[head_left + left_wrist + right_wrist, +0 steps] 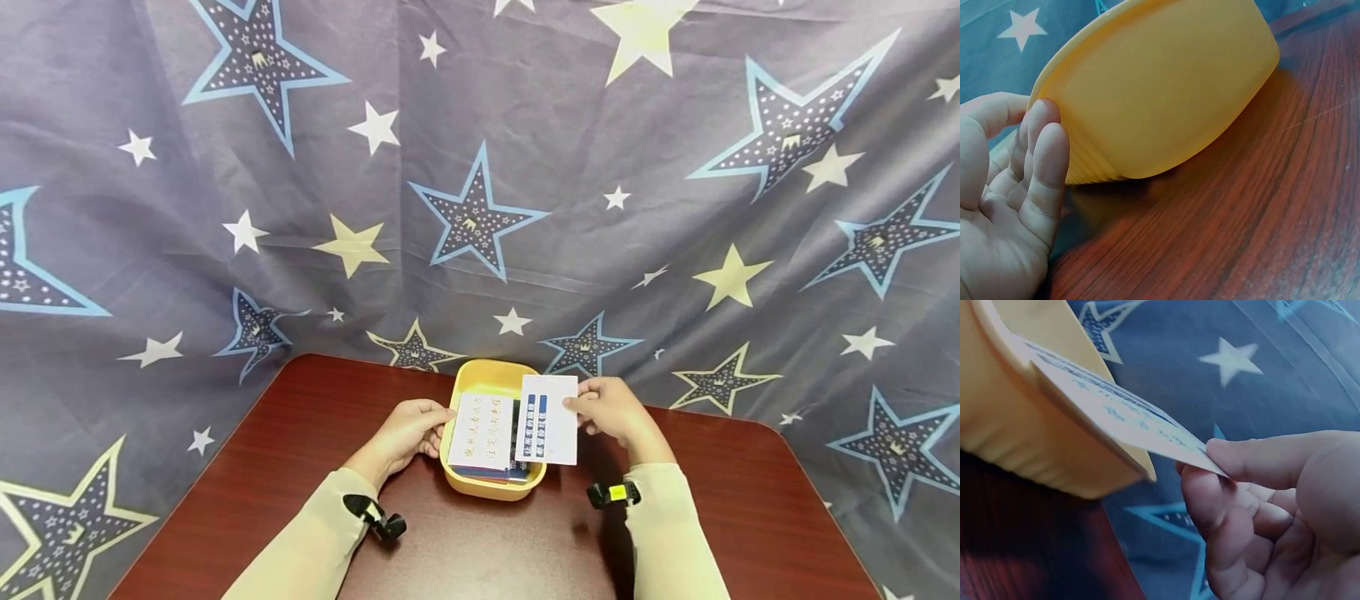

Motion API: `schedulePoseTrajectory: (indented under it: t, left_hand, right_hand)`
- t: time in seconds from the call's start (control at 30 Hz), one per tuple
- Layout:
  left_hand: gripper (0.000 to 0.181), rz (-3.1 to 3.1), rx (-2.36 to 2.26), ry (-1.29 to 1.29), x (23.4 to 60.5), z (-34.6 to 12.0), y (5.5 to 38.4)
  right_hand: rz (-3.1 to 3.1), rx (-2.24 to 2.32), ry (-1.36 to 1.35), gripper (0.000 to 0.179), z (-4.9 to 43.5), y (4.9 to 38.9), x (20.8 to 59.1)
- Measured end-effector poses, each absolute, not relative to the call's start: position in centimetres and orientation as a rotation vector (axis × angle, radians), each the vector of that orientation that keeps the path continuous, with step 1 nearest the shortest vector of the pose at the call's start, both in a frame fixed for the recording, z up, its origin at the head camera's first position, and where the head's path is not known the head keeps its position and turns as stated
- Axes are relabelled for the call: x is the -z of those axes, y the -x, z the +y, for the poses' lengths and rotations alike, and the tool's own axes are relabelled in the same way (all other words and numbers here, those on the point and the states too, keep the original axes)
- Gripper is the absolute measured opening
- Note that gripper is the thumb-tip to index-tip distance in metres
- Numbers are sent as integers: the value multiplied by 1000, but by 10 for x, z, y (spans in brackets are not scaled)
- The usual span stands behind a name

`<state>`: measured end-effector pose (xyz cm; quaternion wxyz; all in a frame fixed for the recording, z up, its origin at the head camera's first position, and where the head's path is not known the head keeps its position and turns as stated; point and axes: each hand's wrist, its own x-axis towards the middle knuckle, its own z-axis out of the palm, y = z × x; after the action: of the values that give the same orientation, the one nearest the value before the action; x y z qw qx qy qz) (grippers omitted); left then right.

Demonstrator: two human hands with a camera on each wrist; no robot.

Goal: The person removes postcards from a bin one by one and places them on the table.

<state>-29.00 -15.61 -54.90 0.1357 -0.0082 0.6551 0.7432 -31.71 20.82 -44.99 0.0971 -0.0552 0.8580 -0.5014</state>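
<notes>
A yellow plastic basket (pixel 495 493) stands on the table, with several printed cards inside. On top at its left lies a white card (pixel 480 429) with gold characters; darker cards show beneath it. My left hand (pixel 411 432) pinches the basket's left rim, thumb at the top and fingers against the outer wall, which the left wrist view shows closely. My right hand (pixel 611 410) pinches a white card (pixel 557 425) with blue blocks of text by its right edge. The right wrist view shows this card (pixel 1116 419) tilted, overlapping the basket's rim, thumb above and fingers below.
The dark red wooden table (pixel 750 517) reaches back to a grey star-patterned curtain (pixel 480 108) that hangs behind and along both sides. Each wrist wears a black strapped camera, the left one (pixel 375 517) and the right one (pixel 613 494), over light sleeves.
</notes>
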Motion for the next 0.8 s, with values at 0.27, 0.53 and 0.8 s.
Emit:
schedulePoseTrajectory:
  t: [0.27,0.53,0.8]
  left_hand:
    - [21,1911,-2138,10,551,-156,292]
    - [20,1918,-2147,1,551,-157,292]
    - [22,1904,-2137,-2,552,-157,293]
  right_hand:
    - [2552,1531,77,29,243,316,453]
    - [2568,1501,35,26,266,318,463]
    - [2559,1397,-32,19,274,324,494]
